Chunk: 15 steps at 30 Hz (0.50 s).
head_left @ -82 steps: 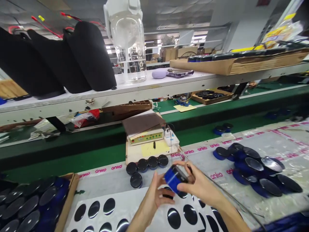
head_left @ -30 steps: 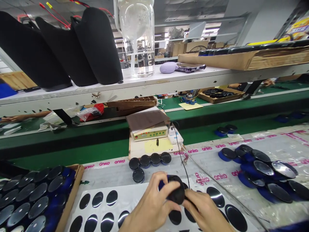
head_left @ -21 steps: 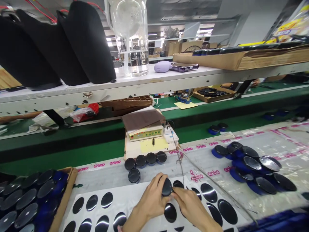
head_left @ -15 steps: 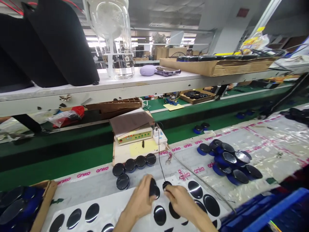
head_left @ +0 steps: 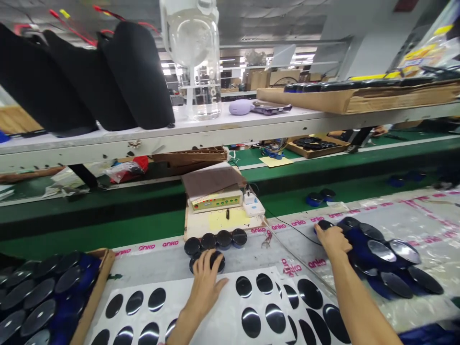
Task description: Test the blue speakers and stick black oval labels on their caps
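My left hand (head_left: 204,280) rests its spread fingers on a black-topped round piece (head_left: 217,262), with the thumb apart in front. That piece stands beside another like it, in front of a short row of black-topped pieces (head_left: 224,239). Farther right, my right hand (head_left: 333,239) has thumb and fingers around a blue-sided, black-topped round piece (head_left: 325,224) at the left edge of a pile of such pieces (head_left: 381,251). A thin black cable (head_left: 294,226) runs to this hand; its end is hidden. White sheets with black discs (head_left: 230,306) lie below my hands.
At left stands a cardboard box (head_left: 106,268) full of blue-and-black pieces. A panelled device (head_left: 217,202) and white adapter (head_left: 253,205) sit behind the row. Above, a shelf (head_left: 230,132) bears a clear bottle (head_left: 201,62), black casings (head_left: 138,76) and a carton (head_left: 345,100).
My left hand has moved up-left and set its round piece down beside the lone one. My right hand has gone right to the pile, with the cable trailing. The view has shifted left.
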Available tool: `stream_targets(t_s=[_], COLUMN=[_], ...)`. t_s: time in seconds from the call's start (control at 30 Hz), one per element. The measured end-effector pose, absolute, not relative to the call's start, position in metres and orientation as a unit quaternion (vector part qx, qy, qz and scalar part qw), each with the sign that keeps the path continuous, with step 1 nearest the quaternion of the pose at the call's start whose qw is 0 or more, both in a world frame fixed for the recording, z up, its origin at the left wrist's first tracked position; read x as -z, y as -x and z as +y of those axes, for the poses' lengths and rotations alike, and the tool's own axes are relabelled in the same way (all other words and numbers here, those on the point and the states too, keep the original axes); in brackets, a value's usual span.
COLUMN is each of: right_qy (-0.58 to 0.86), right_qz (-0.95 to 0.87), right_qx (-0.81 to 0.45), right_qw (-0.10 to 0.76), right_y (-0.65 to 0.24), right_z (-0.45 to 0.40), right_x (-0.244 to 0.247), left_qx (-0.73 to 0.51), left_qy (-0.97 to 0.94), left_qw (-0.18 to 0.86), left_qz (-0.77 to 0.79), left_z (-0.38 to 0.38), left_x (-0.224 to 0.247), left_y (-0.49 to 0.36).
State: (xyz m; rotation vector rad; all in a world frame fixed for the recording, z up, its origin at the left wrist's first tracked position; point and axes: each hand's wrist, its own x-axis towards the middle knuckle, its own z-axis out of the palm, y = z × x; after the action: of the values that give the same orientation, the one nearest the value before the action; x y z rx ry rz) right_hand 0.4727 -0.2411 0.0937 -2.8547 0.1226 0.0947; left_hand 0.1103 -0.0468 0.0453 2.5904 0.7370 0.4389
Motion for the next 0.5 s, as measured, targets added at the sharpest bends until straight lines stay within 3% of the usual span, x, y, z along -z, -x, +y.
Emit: stream_targets(t_s=[0.1,0.27,0.37,0.5], right_qy=[0.977,0.868,0.784,0.701], right_qz=[-0.015,-0.308,-0.425,-0.466], right_qx=[-0.102,-0.226,-0.255,-0.240], right_qw=[0.186,0.316,0.374,0.483], right_y=[-0.449,-0.327,-0.261,-0.239], right_z=[-0.227,-0.194,-0.187,-0.197], right_x=[-0.103,-0.131,-0.159,-0.193], left_qx=[-0.185,-0.186,-0.109,-0.095], left_qy=[-0.879,-0.552,-0.408,-0.255], left_qw=[0.349,0.768,0.877,0.943], left_qz=[0.266,0.268,0.228,0.192], left_z=[-0.066,-0.081,-0.079,-0.075], left_x=[-0.062,-0.111,-0.141,-0.165], left_y=[-0.109,-0.127,-0.128,-0.119])
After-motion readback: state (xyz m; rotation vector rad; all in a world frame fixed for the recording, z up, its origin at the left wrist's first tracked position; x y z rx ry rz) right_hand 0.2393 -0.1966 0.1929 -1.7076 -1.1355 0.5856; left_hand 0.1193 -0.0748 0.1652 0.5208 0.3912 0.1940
